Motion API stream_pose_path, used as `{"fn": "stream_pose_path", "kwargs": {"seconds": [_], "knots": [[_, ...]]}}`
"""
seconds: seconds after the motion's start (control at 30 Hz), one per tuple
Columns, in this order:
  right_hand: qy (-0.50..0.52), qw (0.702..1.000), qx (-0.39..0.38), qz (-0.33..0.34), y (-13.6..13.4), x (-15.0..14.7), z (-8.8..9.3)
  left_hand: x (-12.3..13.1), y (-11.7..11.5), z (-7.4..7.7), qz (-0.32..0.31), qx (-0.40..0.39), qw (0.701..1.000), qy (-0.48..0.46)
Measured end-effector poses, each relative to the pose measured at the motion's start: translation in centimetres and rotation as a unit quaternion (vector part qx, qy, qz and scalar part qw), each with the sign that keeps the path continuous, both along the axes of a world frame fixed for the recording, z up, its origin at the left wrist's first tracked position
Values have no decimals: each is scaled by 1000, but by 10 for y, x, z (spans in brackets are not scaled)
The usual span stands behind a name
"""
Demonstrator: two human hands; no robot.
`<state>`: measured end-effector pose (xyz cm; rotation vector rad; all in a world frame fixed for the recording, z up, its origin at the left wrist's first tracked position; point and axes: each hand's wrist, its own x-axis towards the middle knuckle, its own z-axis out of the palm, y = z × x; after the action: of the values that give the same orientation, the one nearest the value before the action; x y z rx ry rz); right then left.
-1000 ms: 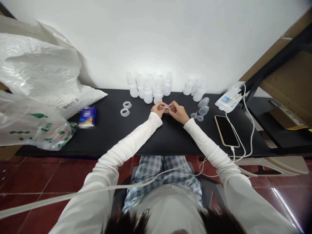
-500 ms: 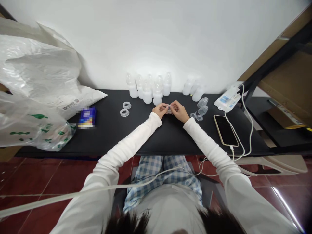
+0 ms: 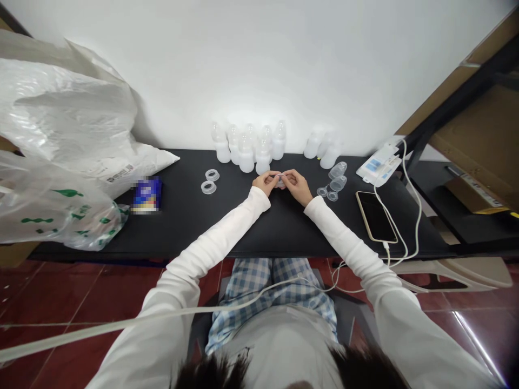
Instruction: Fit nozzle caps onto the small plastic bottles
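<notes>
My left hand and my right hand meet over the middle of the black table, fingertips pinching one small clear plastic ring part between them. Just beyond my hands stands a cluster of several small translucent bottles with teats. Two clear screw rings lie to the left of my left hand. A few clear caps and teats lie to the right of my right hand.
More capless bottles stand at the back right. A phone on a white cable and a white charger box lie at the right. Big plastic bags and a blue packet fill the left end.
My hands have drawn slightly closer together around the clear part and barely shifted; nothing else on the table has moved.
</notes>
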<state>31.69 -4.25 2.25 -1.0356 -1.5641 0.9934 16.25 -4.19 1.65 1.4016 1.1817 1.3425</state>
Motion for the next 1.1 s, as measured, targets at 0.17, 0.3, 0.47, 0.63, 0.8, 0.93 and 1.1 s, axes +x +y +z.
{"fn": "stream_pose_path", "kwargs": {"seconds": [0.17, 0.3, 0.47, 0.63, 0.8, 0.93, 1.1], "knots": [[42, 999, -27, 21, 6, 11, -4, 2, 1, -4, -10, -3, 1000, -22], [21, 999, -23, 9, 6, 10, -6, 4, 1, -4, 5, -12, 1000, -21], [-42, 999, 11, -22, 4, 5, -7, 8, -1, -1, 35, -14, 999, 14], [-32, 999, 8, -38, 3, 0, -10, 4, 1, -1, 52, 17, 997, 50], [17, 999, -34, 26, 6, 2, -11, -1, 4, -5, 39, 11, 999, 21], [19, 998, -35, 39, 6, 5, -10, 2, 3, -6, 18, -6, 1000, -3], [-5, 1000, -7, -4, 4, 0, -11, 5, -1, -4, 34, -4, 999, 18]]}}
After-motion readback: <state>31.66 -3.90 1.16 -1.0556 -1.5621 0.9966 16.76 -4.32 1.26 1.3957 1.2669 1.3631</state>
